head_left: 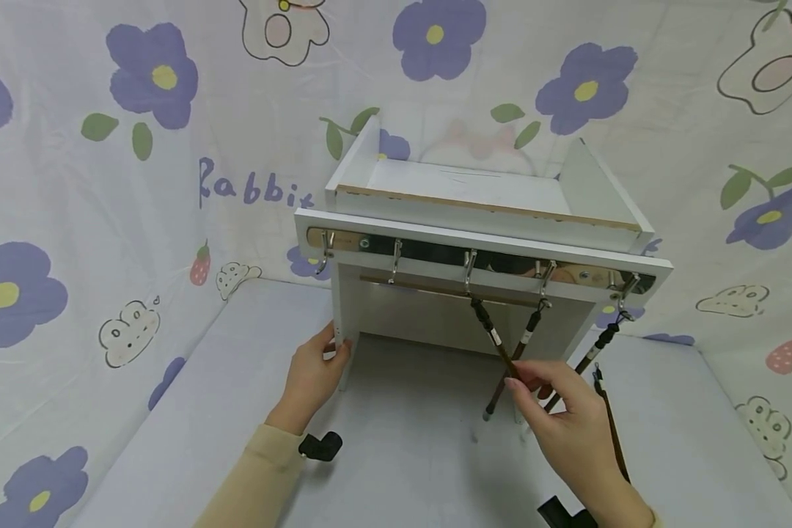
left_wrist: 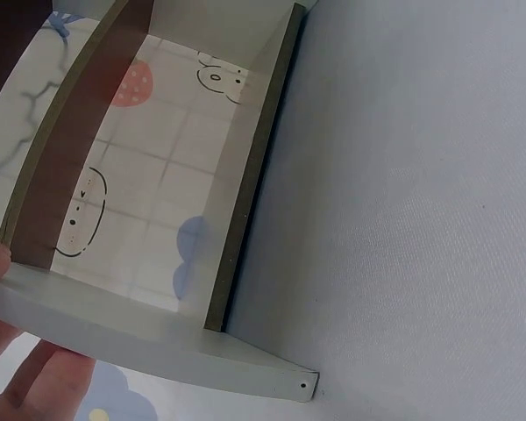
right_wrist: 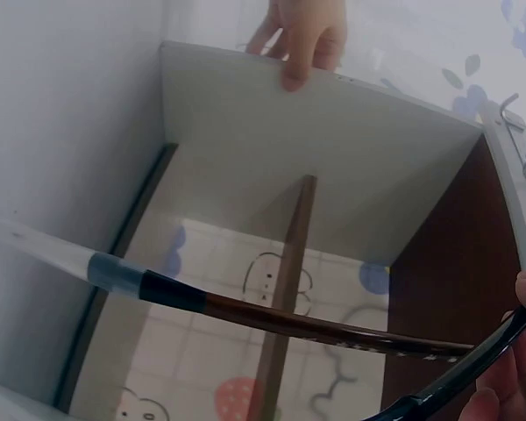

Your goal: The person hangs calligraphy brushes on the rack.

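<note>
L hand [head_left: 313, 378], 7 o'clock in head view: pinches rack side panel [head_left: 347, 301], fingers part. hidden | R hand [head_left: 564, 418], 4 o'clock: pinches brush [head_left: 495, 336] under 3rd hook [head_left: 468, 271] from L; btm end hidden, hook contact unclear

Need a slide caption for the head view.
Left-hand grip on a side of the white shelf; right-hand grip pinching a brown brush below the middle hook.

L hand [head_left: 313, 375] grips & R hand [head_left: 570, 418] pinches, w/ space btwn.
</note>
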`<action>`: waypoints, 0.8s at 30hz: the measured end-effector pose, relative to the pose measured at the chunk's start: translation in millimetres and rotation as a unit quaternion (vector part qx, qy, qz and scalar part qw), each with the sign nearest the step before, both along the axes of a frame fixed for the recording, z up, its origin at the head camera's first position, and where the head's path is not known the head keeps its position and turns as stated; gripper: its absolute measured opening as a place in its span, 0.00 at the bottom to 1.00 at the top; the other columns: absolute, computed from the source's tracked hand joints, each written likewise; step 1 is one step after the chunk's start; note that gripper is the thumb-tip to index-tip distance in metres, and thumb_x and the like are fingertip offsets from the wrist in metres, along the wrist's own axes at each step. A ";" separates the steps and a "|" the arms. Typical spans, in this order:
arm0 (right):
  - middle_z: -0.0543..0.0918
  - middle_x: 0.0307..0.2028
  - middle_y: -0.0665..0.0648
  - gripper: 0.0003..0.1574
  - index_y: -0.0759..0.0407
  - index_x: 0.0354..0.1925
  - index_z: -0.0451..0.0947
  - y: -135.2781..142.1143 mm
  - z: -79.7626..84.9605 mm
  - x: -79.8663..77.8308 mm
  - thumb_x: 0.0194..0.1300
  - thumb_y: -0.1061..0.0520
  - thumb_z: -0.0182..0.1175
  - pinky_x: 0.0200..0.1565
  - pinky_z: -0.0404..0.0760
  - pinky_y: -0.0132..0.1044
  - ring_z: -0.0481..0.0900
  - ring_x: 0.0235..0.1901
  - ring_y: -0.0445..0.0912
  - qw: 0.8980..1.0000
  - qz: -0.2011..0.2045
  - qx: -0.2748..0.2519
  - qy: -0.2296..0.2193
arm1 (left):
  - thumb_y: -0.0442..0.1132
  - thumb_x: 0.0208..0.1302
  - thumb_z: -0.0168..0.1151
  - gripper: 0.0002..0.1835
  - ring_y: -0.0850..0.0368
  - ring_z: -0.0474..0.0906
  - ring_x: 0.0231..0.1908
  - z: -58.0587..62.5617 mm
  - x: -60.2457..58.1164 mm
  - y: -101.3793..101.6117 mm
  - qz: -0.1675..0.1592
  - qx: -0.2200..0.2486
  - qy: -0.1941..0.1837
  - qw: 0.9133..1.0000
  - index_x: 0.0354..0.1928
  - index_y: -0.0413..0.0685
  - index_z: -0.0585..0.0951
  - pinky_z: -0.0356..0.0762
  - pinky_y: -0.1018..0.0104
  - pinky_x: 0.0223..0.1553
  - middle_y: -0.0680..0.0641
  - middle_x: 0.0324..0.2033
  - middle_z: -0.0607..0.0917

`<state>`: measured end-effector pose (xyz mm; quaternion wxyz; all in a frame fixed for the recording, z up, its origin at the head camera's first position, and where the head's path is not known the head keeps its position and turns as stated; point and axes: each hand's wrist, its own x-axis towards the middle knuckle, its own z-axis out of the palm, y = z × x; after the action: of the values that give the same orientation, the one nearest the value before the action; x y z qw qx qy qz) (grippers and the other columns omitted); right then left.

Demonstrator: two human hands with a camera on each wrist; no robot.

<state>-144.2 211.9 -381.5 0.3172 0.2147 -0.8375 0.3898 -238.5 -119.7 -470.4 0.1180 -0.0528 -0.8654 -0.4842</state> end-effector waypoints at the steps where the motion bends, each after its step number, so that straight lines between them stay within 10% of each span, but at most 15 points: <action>1: 0.81 0.35 0.46 0.19 0.54 0.43 0.83 0.1 0.2 0.5 0.53 0.69 0.71 0.33 0.73 0.23 0.75 0.35 0.38 1.000 -0.004 0.002 -0.010 | 0.47 0.71 0.55 0.27 0.47 0.78 0.53 -0.1 -0.1 0.0 -0.001 0.000 0.003 1.000 0.70 0.57 0.68 0.82 0.54 0.43 0.44 0.58 0.78; 24: 0.81 0.34 0.47 0.17 0.54 0.40 0.84 3.7 -2.7 -2.1 0.52 0.69 0.71 0.31 0.70 0.26 0.75 0.33 0.40 1.000 -0.008 -0.002 -0.004 | 0.47 0.71 0.55 0.28 0.45 0.78 0.53 -2.5 -0.6 0.2 0.001 0.000 0.008 1.000 0.71 0.54 0.67 0.82 0.53 0.42 0.43 0.59 0.77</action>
<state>-146.3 215.6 -384.2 0.3173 0.2057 -0.8397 0.3897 -239.0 -119.6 -472.9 0.1253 -0.0563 -0.8645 -0.4835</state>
